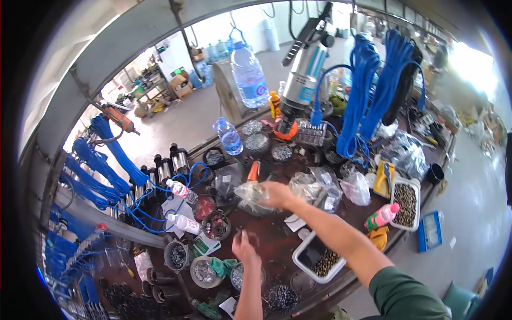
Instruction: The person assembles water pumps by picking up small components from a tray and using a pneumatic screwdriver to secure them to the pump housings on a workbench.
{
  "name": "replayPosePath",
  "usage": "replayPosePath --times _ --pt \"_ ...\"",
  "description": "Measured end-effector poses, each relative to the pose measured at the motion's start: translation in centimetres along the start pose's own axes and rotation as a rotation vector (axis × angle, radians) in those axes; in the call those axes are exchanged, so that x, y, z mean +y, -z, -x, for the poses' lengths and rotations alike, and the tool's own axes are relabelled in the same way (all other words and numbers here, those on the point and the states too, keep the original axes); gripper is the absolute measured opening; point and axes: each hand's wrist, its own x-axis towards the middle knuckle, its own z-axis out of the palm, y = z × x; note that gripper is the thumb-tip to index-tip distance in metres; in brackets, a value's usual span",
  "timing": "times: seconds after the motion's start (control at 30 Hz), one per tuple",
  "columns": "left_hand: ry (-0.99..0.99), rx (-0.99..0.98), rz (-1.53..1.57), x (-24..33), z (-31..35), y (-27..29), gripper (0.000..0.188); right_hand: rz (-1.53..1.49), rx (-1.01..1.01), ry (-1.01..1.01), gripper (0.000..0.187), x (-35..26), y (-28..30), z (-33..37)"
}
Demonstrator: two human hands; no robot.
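Plastic bag [248,193], clear and crumpled, lies at the middle of the desk [280,234], with the right hand [273,195] closed on its right side, the fingers pinching the film. The left hand [245,248] is nearer and a little to the left, above the desk with its fingers partly curled; they are blurred, so I cannot tell whether they pinch anything small.

Just beyond the bag stands an orange handle [254,170], and a dark plastic bag [228,180] lies beside it on the left. More clear bags [306,186] are to the right of the right hand, followed by a white bag [356,188].

Left of the left hand, a green cloth [223,266] hangs over the edge of a pale bowl [194,278] with metal bits in it. Two small bottles [183,223] lie tilted farther left.

Under the right forearm is a white tub [306,272] partly filled with bronze-coloured pieces. Bundled blue cables [358,96] hang at the far right, next to a silver power tool [306,74].
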Motion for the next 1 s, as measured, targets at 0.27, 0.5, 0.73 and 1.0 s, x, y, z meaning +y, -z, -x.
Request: replayPosePath --times 0.27,0.5,0.73,1.0 --pt "-0.512 0.201 -0.193 -6.9 -14.8 -9.0 0.031 -0.357 0.094 -0.281 0.03 -1.6 -2.4 0.9" --pt "-0.526 0.296 -0.667 -14.6 -15.1 -10.7 0.035 -0.22 0.086 -0.339 0.026 -0.4 -1.9 6.4" --pt "-0.655 0.229 -0.898 -15.3 -15.0 -9.6 0.03 -0.718 -0.111 -0.065 0.02 -6.8 3.8 12.5" --pt "-0.256 -0.143 -0.161 4.0 4.8 -1.1 0.024 -0.892 -0.027 -0.134 0.013 -19.4 15.6 20.7"
